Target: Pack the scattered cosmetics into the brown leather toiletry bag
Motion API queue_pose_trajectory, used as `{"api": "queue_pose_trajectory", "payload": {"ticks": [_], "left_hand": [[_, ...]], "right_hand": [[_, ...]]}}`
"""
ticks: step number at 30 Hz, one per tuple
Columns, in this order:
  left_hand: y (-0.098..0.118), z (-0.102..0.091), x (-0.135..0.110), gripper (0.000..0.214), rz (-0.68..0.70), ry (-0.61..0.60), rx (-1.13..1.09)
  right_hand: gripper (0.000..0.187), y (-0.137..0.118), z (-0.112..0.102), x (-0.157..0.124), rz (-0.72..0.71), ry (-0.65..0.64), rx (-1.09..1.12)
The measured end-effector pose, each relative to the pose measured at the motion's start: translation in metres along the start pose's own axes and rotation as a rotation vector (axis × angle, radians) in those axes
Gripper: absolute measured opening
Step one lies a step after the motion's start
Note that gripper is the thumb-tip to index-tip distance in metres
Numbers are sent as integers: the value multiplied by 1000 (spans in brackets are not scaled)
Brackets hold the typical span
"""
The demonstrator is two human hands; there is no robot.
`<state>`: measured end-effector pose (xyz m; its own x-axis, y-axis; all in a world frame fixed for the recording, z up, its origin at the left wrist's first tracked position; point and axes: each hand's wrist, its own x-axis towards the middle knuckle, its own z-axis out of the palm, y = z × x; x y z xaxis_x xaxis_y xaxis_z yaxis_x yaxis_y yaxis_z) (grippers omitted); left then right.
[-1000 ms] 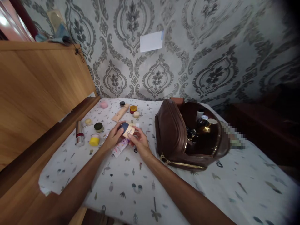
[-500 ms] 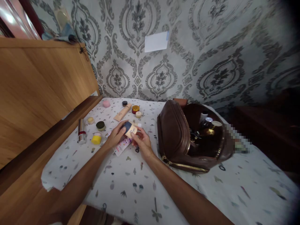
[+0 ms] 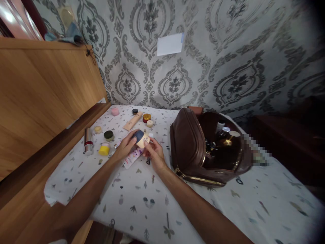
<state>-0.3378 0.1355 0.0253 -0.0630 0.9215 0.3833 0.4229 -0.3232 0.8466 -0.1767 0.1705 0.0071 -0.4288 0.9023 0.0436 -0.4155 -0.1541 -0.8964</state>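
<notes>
Both hands are occupied with one item: the left hand [image 3: 124, 147] grasps the navy part of the jar [image 3: 142, 138], and the right hand [image 3: 155, 154] grips its cream part with thumb and fingers. The jar is held tilted above the table [image 3: 138, 210], left of the middle and between the front and back edges. Compared with the views of the past second, change is slight: the jar appears turned a little, its printed side facing the wearer less squarely, while the view has swung slightly. Neither hand has let go. In my judgement this means handling continues and the jar has not been set down; whether its lid is loose cannot be told. The tube [image 3: 133, 158] lies just below the jar, partly covered. No shift is noted elsewhere: the bag [image 3: 187, 145] stands open toward the right edge, the flask [image 3: 88, 142] lies along the left edge, the pink pot [image 3: 115, 111] sits near the back-left corner, and the beige tube [image 3: 132, 121] lies toward the back edge.
</notes>
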Motion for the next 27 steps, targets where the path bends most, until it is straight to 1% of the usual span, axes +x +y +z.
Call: {"api": "queue_pose_trajectory", "payload": {"ticks": [6, 12, 21, 27], "left_hand": [[0, 0, 0, 57, 4, -16, 3], [4, 1, -1, 58, 30, -16, 2], [-1, 2, 0, 56, 25, -15, -12], [0, 2, -1, 54, 23, -6, -20]], "right_hand": [[57, 1, 0, 0, 13, 16, 22], [56, -1, 0, -1, 28, 6, 28], [51, 1, 0, 1, 20, 17, 49], [56, 0, 1, 0, -3, 36, 42]]}}
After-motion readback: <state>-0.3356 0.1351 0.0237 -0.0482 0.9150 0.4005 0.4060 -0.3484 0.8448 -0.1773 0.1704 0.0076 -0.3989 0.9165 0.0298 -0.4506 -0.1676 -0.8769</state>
